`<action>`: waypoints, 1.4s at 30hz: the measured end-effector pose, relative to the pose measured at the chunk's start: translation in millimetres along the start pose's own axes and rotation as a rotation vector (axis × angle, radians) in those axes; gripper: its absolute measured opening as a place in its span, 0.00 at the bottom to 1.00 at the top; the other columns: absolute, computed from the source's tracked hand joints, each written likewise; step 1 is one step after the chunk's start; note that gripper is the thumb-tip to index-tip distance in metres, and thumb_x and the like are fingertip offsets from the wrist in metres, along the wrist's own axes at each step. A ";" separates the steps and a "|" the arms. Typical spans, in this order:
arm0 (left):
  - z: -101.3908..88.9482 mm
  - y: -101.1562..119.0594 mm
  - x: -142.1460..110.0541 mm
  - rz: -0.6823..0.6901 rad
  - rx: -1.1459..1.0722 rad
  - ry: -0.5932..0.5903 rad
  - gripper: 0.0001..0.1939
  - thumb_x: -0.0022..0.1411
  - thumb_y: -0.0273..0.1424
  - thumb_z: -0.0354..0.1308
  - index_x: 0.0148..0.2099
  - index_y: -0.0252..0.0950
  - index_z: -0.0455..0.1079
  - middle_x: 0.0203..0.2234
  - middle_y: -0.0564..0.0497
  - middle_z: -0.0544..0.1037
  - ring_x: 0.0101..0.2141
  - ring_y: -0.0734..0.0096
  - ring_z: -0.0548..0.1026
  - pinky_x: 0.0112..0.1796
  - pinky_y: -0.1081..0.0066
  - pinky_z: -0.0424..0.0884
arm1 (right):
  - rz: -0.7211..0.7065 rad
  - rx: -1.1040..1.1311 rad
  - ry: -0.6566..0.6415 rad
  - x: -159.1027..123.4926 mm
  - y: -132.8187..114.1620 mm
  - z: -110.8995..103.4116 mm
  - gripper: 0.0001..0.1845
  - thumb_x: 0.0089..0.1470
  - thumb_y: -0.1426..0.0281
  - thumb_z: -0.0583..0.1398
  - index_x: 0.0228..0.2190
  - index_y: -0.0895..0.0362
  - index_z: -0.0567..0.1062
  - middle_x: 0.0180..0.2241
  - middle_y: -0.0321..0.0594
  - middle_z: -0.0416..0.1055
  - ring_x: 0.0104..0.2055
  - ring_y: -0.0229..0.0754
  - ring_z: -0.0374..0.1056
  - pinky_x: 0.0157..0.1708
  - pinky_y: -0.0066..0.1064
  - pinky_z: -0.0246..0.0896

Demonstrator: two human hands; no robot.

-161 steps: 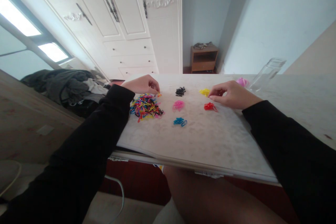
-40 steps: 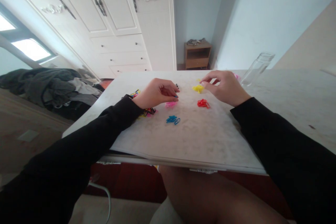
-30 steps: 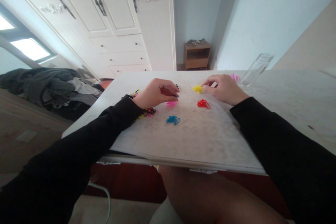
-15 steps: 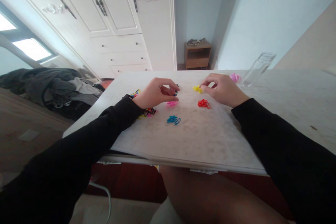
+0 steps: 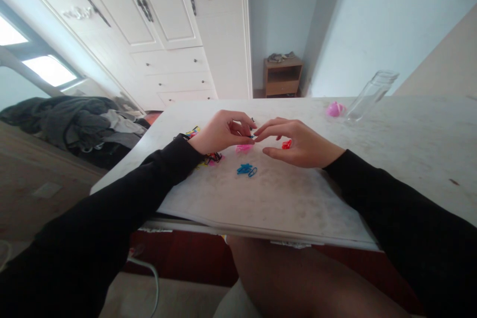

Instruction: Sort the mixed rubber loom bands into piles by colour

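Note:
My left hand [image 5: 229, 131] hovers low over the table, its thumb and fingers curled together around small dark rubber bands [image 5: 252, 136], mostly hidden. Reaching in from the right, my right hand [image 5: 298, 141] has its index fingertip at the left fingertips; its thumb is apart and it holds nothing visible. Pink bands [image 5: 244, 148] lie just below the left fingers, and a blue group [image 5: 245, 169] is nearer me. Red bands [image 5: 286, 144] show partly behind the right hand, which hides the yellow ones. A mixed-colour pile [image 5: 213, 160] is partly covered by my left wrist.
A clear glass bottle [image 5: 370, 97] stands at the back right beside a pink rounded object [image 5: 335, 109]. A translucent mat [image 5: 231, 203] covers part of the white table [image 5: 417, 159]. Dark clothes [image 5: 74, 124] are heaped beyond the left edge.
My right hand has moved left from the yellow bands to my left fingertips, its fingers spreading. The left hand stays nearly in place.

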State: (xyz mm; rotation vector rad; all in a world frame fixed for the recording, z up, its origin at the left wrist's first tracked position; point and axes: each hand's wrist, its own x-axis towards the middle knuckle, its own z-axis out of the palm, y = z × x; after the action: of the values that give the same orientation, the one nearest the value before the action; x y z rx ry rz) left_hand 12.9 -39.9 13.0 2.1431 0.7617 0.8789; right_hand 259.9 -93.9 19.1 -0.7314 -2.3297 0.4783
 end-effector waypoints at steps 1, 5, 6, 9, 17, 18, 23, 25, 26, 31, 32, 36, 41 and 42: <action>0.1 0.1 -0.1 0.000 0.006 -0.001 0.19 0.52 0.39 0.78 0.41 0.33 0.81 0.29 0.49 0.83 0.29 0.72 0.80 0.31 0.73 0.79 | -0.005 -0.002 -0.007 -0.1 0.2 0.1 0.12 0.59 0.70 0.65 0.45 0.55 0.85 0.48 0.46 0.82 0.51 0.50 0.76 0.55 0.45 0.70; 0.5 1.1 -0.5 -0.010 0.013 -0.005 0.17 0.52 0.37 0.77 0.41 0.34 0.81 0.29 0.50 0.83 0.28 0.73 0.80 0.31 0.74 0.79 | -0.002 -0.004 -0.013 0.1 -0.2 0.1 0.14 0.59 0.70 0.65 0.47 0.56 0.84 0.49 0.48 0.82 0.51 0.50 0.77 0.54 0.45 0.71; 0.5 1.2 -0.6 -0.011 0.010 -0.009 0.17 0.52 0.37 0.77 0.42 0.34 0.81 0.29 0.50 0.83 0.28 0.73 0.80 0.30 0.74 0.79 | 0.006 -0.002 -0.012 0.1 -0.5 0.1 0.15 0.59 0.70 0.65 0.47 0.56 0.84 0.49 0.48 0.82 0.50 0.50 0.77 0.53 0.45 0.72; 0.7 0.8 -0.9 -0.005 0.004 -0.013 0.17 0.53 0.37 0.77 0.42 0.34 0.81 0.29 0.50 0.83 0.29 0.72 0.81 0.31 0.74 0.79 | 0.023 0.002 -0.013 0.3 -1.3 0.2 0.15 0.58 0.71 0.65 0.47 0.57 0.85 0.48 0.48 0.82 0.49 0.50 0.77 0.49 0.42 0.73; -0.7 -0.1 -1.1 -0.004 0.011 -0.003 0.20 0.52 0.36 0.78 0.45 0.34 0.81 0.30 0.50 0.82 0.28 0.72 0.81 0.30 0.73 0.80 | 0.042 0.023 0.080 1.5 0.4 0.4 0.12 0.59 0.70 0.64 0.43 0.58 0.85 0.45 0.48 0.83 0.45 0.48 0.77 0.41 0.38 0.71; -0.8 -0.3 -1.0 -0.006 0.004 -0.001 0.20 0.52 0.36 0.78 0.46 0.34 0.81 0.30 0.50 0.82 0.28 0.72 0.81 0.30 0.73 0.80 | 0.052 0.029 0.091 1.6 0.2 0.1 0.12 0.59 0.70 0.64 0.43 0.58 0.85 0.44 0.48 0.83 0.45 0.48 0.77 0.41 0.38 0.71; -1.0 -2.2 0.3 -0.009 -0.004 0.039 0.20 0.51 0.36 0.78 0.45 0.34 0.80 0.28 0.51 0.81 0.29 0.70 0.82 0.32 0.72 0.81 | 0.109 0.058 0.136 2.0 -2.7 -2.0 0.09 0.58 0.70 0.65 0.38 0.58 0.85 0.40 0.45 0.83 0.40 0.44 0.75 0.38 0.35 0.70; -0.8 -3.2 0.7 -0.013 -0.011 0.059 0.21 0.51 0.36 0.78 0.45 0.34 0.80 0.28 0.52 0.81 0.29 0.70 0.82 0.32 0.72 0.81 | 0.124 0.080 0.142 2.0 -4.2 -3.4 0.09 0.58 0.69 0.65 0.38 0.58 0.85 0.40 0.45 0.83 0.39 0.43 0.75 0.37 0.34 0.70; -0.7 -3.6 0.8 -0.016 -0.015 0.070 0.21 0.51 0.36 0.78 0.45 0.34 0.79 0.28 0.52 0.81 0.29 0.70 0.83 0.32 0.72 0.81 | 0.129 0.099 0.135 1.9 -5.0 -4.2 0.10 0.58 0.68 0.65 0.38 0.58 0.85 0.40 0.45 0.83 0.39 0.43 0.75 0.38 0.34 0.69; -0.8 -5.4 2.2 -0.016 -0.018 0.127 0.20 0.51 0.36 0.77 0.44 0.34 0.78 0.28 0.50 0.83 0.30 0.69 0.83 0.34 0.70 0.82 | 0.124 0.198 -0.096 2.2 -10.2 -7.8 0.11 0.59 0.65 0.65 0.39 0.58 0.86 0.39 0.43 0.84 0.39 0.42 0.76 0.39 0.34 0.69; -1.1 -5.7 2.6 -0.013 -0.010 0.145 0.20 0.51 0.35 0.77 0.44 0.34 0.78 0.28 0.50 0.83 0.29 0.69 0.83 0.33 0.71 0.81 | 0.122 0.205 -0.144 2.4 -11.1 -7.9 0.11 0.59 0.65 0.66 0.38 0.58 0.86 0.38 0.43 0.84 0.38 0.42 0.76 0.39 0.34 0.68; -2.5 -6.5 3.8 -0.001 0.024 0.207 0.20 0.51 0.33 0.77 0.45 0.33 0.78 0.28 0.50 0.84 0.29 0.69 0.83 0.32 0.72 0.80 | 0.125 0.277 -0.250 3.4 -12.9 -5.6 0.13 0.60 0.62 0.66 0.39 0.58 0.86 0.41 0.44 0.85 0.40 0.42 0.77 0.39 0.33 0.68; -1.5 -6.3 3.3 -0.011 0.016 0.209 0.20 0.52 0.33 0.76 0.45 0.33 0.77 0.29 0.48 0.86 0.31 0.66 0.85 0.34 0.69 0.82 | 0.149 0.308 -0.326 4.3 -12.5 -2.6 0.14 0.60 0.60 0.67 0.40 0.56 0.86 0.43 0.43 0.85 0.43 0.43 0.77 0.40 0.33 0.69; -1.1 -6.2 3.2 -0.017 0.011 0.213 0.20 0.53 0.34 0.76 0.45 0.34 0.77 0.30 0.48 0.86 0.32 0.65 0.86 0.36 0.68 0.83 | 0.150 0.294 -0.317 4.3 -12.6 -2.6 0.13 0.59 0.60 0.67 0.40 0.56 0.86 0.44 0.44 0.85 0.43 0.43 0.77 0.39 0.33 0.69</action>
State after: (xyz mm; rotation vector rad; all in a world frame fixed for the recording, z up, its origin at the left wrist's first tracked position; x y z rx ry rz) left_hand 12.4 -33.5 10.0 2.0708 0.8897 1.1084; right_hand 254.2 -100.6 29.3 -0.7316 -2.4231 1.0458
